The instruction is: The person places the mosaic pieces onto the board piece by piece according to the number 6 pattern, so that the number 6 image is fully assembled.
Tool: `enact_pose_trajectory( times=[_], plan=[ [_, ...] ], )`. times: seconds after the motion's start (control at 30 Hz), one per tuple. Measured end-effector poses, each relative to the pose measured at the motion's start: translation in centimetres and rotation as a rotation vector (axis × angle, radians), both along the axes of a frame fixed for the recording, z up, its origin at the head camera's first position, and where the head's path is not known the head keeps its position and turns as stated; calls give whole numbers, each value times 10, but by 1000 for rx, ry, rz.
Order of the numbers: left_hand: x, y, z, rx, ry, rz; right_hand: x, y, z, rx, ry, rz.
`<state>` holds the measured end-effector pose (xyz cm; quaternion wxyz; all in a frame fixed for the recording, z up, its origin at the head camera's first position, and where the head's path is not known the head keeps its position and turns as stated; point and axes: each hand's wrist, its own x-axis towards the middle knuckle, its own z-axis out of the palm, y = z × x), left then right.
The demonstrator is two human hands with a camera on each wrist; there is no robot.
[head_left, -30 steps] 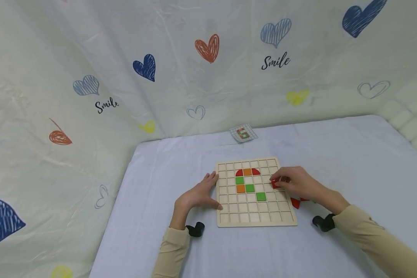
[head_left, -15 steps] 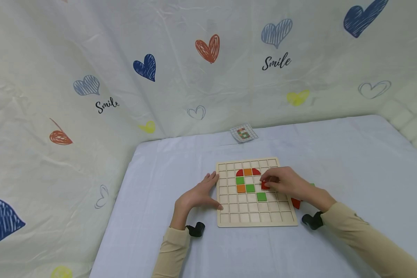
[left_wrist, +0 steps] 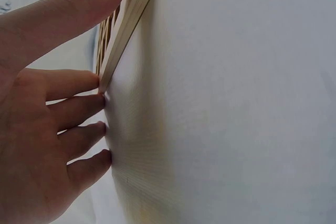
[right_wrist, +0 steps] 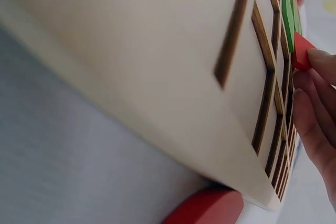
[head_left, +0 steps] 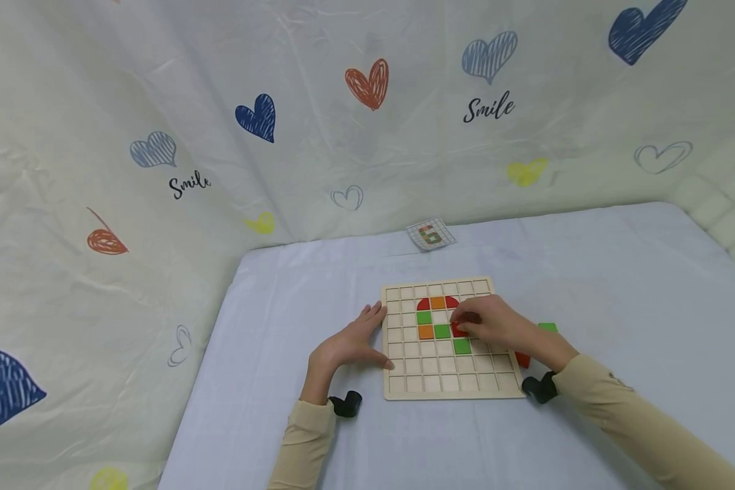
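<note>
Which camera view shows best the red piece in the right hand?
The right wrist view: the red piece appears close up, pinched by the right hand. The head view shows it small, partly covered; the left wrist view lacks it.

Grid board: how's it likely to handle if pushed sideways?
The grid board looks like thin wood, so probably stiff. It lies flat and broad on the cloth, so it should slide rather than tip. The tiles set in its bordered cells would likely travel along.

Room between sleeves (head_left: 306, 439), nearside of board (head_left: 431, 384)
</note>
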<state>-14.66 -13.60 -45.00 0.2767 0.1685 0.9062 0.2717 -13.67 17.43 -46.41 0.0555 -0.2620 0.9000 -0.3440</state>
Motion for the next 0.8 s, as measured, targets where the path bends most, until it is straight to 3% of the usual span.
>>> enact_pose_trajectory(
  times=[0.53,0.8],
  plan=[
    [-1,1,0,7,6,-5,0,0,0,44,71,30],
    [0,0,-1,9,-4,3,5,9,9,38,23,-10]
  ],
)
